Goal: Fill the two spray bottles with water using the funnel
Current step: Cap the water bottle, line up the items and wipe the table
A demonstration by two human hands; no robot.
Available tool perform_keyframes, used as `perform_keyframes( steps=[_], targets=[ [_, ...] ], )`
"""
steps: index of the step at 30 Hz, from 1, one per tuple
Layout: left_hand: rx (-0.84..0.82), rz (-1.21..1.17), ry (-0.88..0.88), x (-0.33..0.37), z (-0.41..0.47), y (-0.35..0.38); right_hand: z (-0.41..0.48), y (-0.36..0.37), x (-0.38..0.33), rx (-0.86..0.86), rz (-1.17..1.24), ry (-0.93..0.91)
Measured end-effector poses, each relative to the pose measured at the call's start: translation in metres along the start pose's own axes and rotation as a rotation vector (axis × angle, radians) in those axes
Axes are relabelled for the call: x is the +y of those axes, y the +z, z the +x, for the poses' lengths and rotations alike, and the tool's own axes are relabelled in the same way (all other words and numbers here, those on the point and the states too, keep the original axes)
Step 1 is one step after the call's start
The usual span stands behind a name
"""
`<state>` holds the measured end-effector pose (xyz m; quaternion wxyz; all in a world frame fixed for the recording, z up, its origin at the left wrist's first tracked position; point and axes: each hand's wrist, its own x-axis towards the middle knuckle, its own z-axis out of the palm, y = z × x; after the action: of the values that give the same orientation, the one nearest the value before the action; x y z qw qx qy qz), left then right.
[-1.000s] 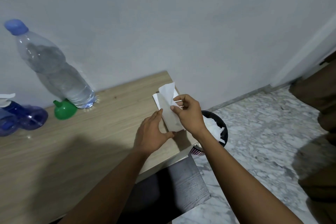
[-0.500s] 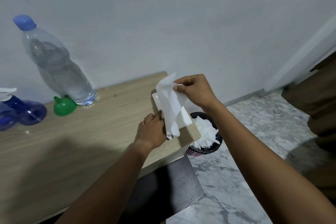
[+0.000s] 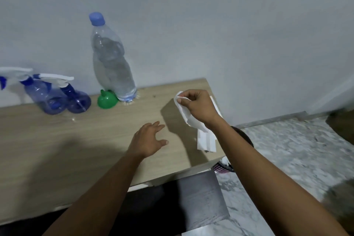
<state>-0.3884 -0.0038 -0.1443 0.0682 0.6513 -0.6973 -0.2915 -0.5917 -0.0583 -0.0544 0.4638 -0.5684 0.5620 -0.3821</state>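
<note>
**Tissue in hand, bottles standing by**

Since the earlier frame our left hand [image 3: 149, 140] has left the tissue stack [image 3: 206, 142] and moved toward nine o'clock. Its fingers are loosely spread and hold nothing. Our right hand [image 3: 199, 107] has lifted a tissue [image 3: 186, 116] clear, pinched between thumb and fingertips.

The two spray bottles [image 3: 47, 96] stand touching at ten o'clock on the table [image 3: 57, 149], trigger heads on. The green funnel [image 3: 107, 99] sits at eleven against the capped water bottle [image 3: 111, 63].

We judge this a wipe-up step: next, carry the tissue to what look like droplets [image 3: 73, 119] by the sprayers. No label or writing is readable.
</note>
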Motion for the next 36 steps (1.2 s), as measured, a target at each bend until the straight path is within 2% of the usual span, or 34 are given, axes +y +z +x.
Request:
perform_keyframes(
  steps=[10, 17, 21, 23, 26, 28, 30, 32, 34, 36],
  targets=[
    [0.227, -0.179, -0.333, -0.146, -0.078, -0.069, 0.006, 0.183, -0.034, -0.222, 0.032, -0.079],
    [0.304, -0.07, -0.508, -0.251, -0.136, -0.109, -0.015, 0.32, -0.044, -0.344, 0.016, -0.105],
    [0.258, 0.031, -0.543, -0.294, -0.154, -0.121, -0.025, 0.374, -0.031, -0.279, 0.001, -0.046],
    [0.254, 0.045, -0.518, -0.305, -0.157, -0.123, -0.028, 0.386, -0.023, -0.177, -0.082, 0.003],
    [0.27, 0.018, -0.474, -0.313, -0.158, -0.124, -0.03, 0.388, -0.007, 0.018, -0.33, 0.076],
    [0.255, 0.01, -0.471, -0.315, -0.157, -0.124, -0.032, 0.384, 0.002, 0.077, -0.53, 0.031],
    [0.237, 0.018, -0.47, -0.314, -0.156, -0.126, -0.035, 0.382, 0.007, 0.066, -0.687, -0.028],
    [0.222, 0.029, -0.458, -0.315, -0.154, -0.131, -0.04, 0.385, 0.009, 0.027, -0.722, -0.114],
    [0.214, 0.006, -0.447, -0.32, -0.155, -0.139, -0.046, 0.396, 0.012, -0.086, -0.787, -0.199],
    [0.215, -0.019, -0.44, -0.33, -0.158, -0.147, -0.051, 0.413, 0.017, -0.241, -0.899, -0.194]
  ],
)
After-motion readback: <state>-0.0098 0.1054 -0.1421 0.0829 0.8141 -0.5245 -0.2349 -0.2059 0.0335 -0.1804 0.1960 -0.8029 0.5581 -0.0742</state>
